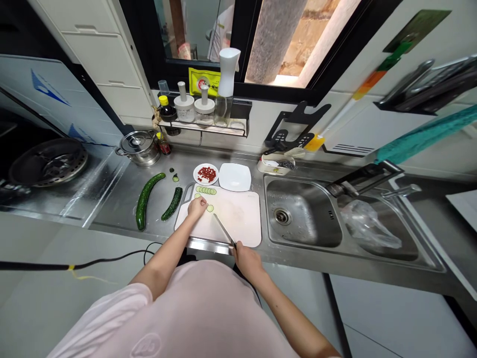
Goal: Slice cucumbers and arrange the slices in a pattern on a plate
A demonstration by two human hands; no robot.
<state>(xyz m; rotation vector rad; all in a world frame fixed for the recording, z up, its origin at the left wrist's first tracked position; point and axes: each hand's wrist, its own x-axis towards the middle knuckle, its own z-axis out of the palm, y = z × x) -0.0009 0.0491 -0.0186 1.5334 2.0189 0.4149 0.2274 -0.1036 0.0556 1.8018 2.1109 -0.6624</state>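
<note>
My right hand (248, 259) grips the handle of a kitchen knife (224, 227), its blade slanting over the white cutting board (242, 214). Near the knife tip lies a single cucumber slice (210, 209). My left hand (197, 206) is at the board's left part, fingertips pinched together; whatever they hold is too small to make out. Just beyond them, a row of overlapping cucumber slices (206, 190) lies along the board's far edge. Left of the board rest a shorter piece of cucumber (172, 204) and a long whole cucumber (146, 201).
Behind the board stand a plate of chopped red pieces (206, 174) and a white square plate (234, 176). A double sink (303, 214) is on the right. A lidded pot (138, 147) stands back left, below a spice rack (204, 128). Cucumber ends (175, 177) lie nearby.
</note>
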